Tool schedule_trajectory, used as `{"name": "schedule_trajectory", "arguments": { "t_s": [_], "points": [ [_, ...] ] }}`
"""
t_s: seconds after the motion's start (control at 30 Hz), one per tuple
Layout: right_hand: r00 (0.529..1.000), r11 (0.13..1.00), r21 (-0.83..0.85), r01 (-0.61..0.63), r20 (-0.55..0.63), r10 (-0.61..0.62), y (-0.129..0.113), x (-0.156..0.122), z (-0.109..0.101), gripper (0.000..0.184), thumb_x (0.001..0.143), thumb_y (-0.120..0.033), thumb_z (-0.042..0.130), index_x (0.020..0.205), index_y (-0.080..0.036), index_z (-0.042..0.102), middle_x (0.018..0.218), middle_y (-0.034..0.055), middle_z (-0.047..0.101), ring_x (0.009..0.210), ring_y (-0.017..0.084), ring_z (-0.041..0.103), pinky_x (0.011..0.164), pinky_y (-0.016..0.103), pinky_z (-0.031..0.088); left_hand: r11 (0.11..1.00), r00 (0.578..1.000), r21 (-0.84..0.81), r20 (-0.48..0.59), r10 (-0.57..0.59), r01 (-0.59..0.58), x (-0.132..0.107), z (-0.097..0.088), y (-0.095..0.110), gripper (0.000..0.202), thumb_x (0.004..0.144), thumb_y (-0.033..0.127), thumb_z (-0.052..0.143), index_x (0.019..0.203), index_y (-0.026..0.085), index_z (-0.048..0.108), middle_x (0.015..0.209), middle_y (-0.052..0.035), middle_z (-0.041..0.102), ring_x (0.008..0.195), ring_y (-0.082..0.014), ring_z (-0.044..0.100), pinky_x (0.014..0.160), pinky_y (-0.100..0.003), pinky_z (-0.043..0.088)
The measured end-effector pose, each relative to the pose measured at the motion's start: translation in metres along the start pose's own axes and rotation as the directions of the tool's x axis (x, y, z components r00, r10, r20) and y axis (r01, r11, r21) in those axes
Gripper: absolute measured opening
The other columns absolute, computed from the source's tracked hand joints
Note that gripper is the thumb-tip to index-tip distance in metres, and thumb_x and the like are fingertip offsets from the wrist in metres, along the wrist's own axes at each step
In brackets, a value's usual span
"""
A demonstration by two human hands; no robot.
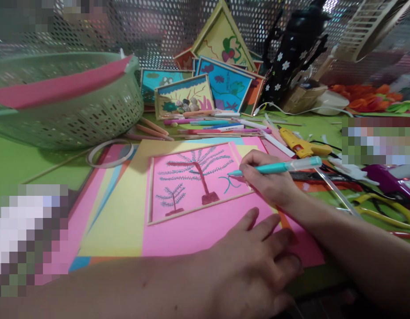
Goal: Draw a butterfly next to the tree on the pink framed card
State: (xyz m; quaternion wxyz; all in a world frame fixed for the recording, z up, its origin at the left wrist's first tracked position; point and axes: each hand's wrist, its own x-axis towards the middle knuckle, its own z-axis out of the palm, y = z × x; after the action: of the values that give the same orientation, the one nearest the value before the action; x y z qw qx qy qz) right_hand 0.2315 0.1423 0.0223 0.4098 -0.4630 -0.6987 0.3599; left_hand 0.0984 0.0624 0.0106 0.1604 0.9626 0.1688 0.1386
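Between the fingers of my right hand (266,179) is a teal felt-tip pen (274,167), its tip at some curved teal lines on a pink drawing (185,204). The drawing shows a large tree and a small one with brown trunks and teal fronds. Thin wooden sticks (191,207) frame it. My left hand (254,257) lies flat with fingers spread on the pink paper (185,239) below the frame, holding nothing. Yellow paper (115,212) and other coloured sheets lie underneath.
A green basket (92,119) stands at left beside a tape roll (110,153). Framed pictures (225,84) lean at the back near a black flowered jug (288,57). Several markers (225,128), a yellow glue gun (296,141) and yellow-handled scissors (384,208) lie behind and right.
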Motion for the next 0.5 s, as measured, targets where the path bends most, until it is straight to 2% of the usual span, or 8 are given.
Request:
{"name": "schedule_trajectory", "arguments": {
  "t_s": [0.5],
  "points": [
    [0.997, 0.996, -0.065, -0.067, 0.027, 0.068, 0.0005, 0.0004, 0.0003, 0.018, 0.075, -0.029, 0.051, 0.059, -0.022, 0.047, 0.052, -0.0036, 0.045, 0.056, 0.013, 0.045, 0.056, 0.029, 0.044, 1.0, 1.0, 0.004, -0.023, 0.0, 0.0, -0.0011, 0.0017, -0.0004, 0.03, 0.093, 0.043, 0.052, 0.114, 0.022, 0.058, 0.125, -0.0044, 0.058, 0.125, -0.0284, 0.045, 0.101, -0.045, 0.037]
  ]
}}
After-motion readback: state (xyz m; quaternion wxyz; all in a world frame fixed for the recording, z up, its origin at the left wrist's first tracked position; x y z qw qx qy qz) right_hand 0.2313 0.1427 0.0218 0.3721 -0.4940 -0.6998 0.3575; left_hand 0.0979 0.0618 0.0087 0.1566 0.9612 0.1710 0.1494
